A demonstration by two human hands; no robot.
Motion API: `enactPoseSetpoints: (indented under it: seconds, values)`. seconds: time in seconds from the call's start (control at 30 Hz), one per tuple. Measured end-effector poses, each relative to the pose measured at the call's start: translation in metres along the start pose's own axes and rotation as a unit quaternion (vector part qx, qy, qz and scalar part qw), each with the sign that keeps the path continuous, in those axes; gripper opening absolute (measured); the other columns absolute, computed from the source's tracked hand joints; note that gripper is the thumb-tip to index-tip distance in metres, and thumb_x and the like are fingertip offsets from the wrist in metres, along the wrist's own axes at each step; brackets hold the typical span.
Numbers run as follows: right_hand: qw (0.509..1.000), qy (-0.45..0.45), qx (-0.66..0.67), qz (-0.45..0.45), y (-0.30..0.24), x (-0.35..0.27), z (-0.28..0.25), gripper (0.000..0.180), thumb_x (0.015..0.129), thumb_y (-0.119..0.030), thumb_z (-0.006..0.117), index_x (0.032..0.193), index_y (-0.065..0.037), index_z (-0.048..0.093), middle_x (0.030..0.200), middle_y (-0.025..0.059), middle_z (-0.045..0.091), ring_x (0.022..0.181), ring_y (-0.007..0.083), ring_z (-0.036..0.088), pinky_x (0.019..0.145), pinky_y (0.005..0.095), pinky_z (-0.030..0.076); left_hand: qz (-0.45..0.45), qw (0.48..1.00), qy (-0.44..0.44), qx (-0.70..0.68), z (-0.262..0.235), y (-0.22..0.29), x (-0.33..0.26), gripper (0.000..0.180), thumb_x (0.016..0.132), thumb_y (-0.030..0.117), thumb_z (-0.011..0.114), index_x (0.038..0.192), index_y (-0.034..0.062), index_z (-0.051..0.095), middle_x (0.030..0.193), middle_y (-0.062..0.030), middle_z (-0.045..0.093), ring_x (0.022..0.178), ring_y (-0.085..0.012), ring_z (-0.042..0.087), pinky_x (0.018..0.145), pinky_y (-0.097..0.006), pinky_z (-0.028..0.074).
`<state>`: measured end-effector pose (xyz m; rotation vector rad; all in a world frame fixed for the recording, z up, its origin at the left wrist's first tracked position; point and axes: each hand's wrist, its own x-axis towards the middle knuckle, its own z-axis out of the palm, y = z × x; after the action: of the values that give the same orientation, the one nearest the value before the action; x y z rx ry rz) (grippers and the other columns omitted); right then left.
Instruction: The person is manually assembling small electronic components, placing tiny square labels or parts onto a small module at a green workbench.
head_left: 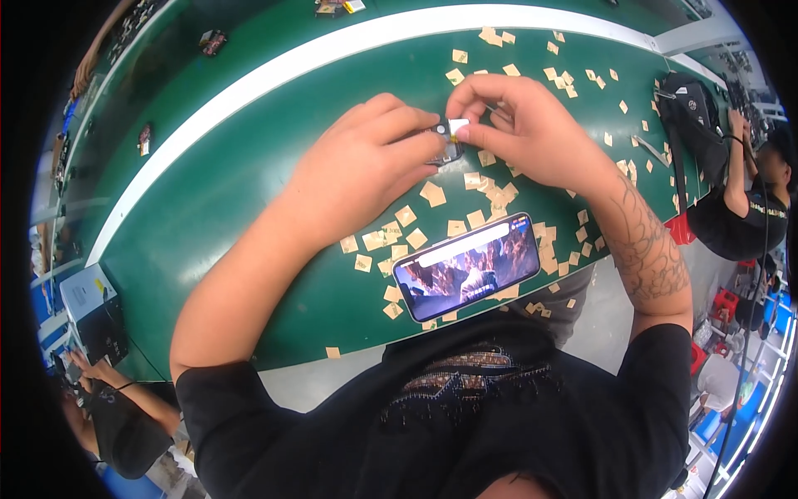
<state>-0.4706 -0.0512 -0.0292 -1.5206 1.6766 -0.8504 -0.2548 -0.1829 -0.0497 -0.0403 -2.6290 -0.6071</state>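
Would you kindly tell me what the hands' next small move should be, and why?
Probably a gentle press of the white piece onto the dark device: the right hand has its thumb and index finger at that piece, by the device's upper edge, while the left hand holds the device. Whether it already sticks is unclear.

Bright, even light here, a soft sheen across the glossy green tabletop [199,274]! The long, flat white strip [499,14] bows hard through the fisheye, corners go black, and the small dark rectangular device [450,151] looks soft, perhaps slightly blurred.
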Motion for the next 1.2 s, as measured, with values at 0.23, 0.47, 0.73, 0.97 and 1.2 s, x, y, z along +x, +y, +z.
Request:
enactPoseSetpoints:
  seconds: [0.23,0.47,0.73,0.97,1.2]
  values:
    - [0.998,-0.028,0.058,0.010,-0.003,-0.005,-0.004,0.013,0.095,0.002,0.072,0.106,-0.003,0.069,0.082,-0.0066,0.063,0.063,-0.0001,0.035,0.056,0.0217,0.028,0.000,1.000,-0.004,-0.004,-0.001,0.000,-0.001,0.030,0.080,0.010,0.086,0.109,0.0081,0.078,0.116,-0.0069,0.072,0.100,-0.0282,0.067,0.086,-0.040,0.058]
    - [0.997,-0.069,0.016,-0.018,0.001,-0.008,-0.015,0.026,0.093,0.006,0.072,0.117,-0.003,0.069,0.083,-0.0052,0.069,0.063,0.0003,0.035,0.057,0.0219,0.029,0.011,1.000,-0.008,-0.002,-0.003,-0.001,-0.001,0.031,0.079,0.012,0.087,0.108,0.0085,0.078,0.118,-0.0078,0.073,0.102,-0.0282,0.067,0.087,-0.041,0.058]
    - [0.996,-0.002,0.088,0.009,-0.001,-0.006,-0.006,0.049,0.089,0.008,0.075,0.134,-0.005,0.061,0.085,-0.0052,0.070,0.062,-0.0005,0.034,0.057,0.0203,0.029,0.018,1.000,-0.012,0.005,-0.004,0.000,-0.001,0.031,0.078,0.013,0.088,0.107,0.0087,0.078,0.119,-0.0075,0.073,0.101,-0.0282,0.067,0.087,-0.041,0.058]
    - [0.970,0.151,0.173,-0.073,-0.003,-0.006,-0.006,0.035,0.092,-0.005,0.081,0.122,-0.001,0.064,0.072,-0.0068,0.062,0.062,0.0001,0.039,0.057,0.0214,0.032,0.007,1.000,-0.010,0.001,-0.004,0.001,-0.003,0.032,0.077,0.012,0.088,0.107,0.0092,0.077,0.119,-0.0067,0.073,0.102,-0.0280,0.068,0.088,-0.041,0.058]
    - [0.998,0.069,-0.008,0.013,-0.005,-0.014,-0.004,0.017,0.095,-0.007,0.077,0.111,-0.005,0.072,0.074,-0.0011,0.060,0.067,0.0058,0.051,0.059,0.0260,0.040,0.013,1.000,-0.005,0.006,-0.002,0.000,-0.003,0.031,0.078,0.013,0.087,0.107,0.0107,0.077,0.119,-0.0055,0.072,0.101,-0.0273,0.067,0.088,-0.041,0.057]
